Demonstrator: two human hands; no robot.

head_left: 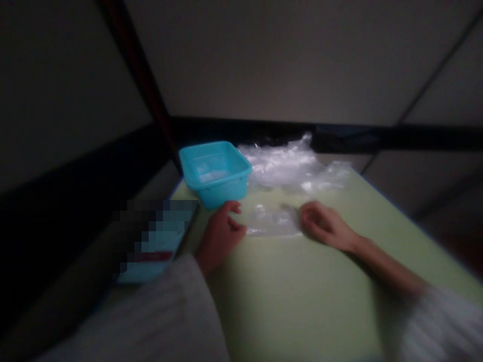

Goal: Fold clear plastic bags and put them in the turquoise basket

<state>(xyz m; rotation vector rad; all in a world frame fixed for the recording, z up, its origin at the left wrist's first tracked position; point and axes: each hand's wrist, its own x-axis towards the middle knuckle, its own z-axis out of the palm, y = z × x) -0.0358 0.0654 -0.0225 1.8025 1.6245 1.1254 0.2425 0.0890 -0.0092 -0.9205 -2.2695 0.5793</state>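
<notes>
A clear plastic bag [273,221] lies flat on the light green table [302,296], between my two hands. At its left edge is my left hand [222,234], thumb and fingers apart, with nothing seen between them. My right hand [326,223] is at the bag's right end, its fingers curled and thumb close to the fingertips; blur hides whether they pinch the bag's edge. Just beyond my left hand stands a turquoise basin [222,191] with some whitish pieces inside.
A crumpled heap of clear plastic bags [294,163] lies at the table's far side, right of the basin. A partly pixelated flat panel [162,246] is at the left edge. Pale wall panels with dark bands rise behind.
</notes>
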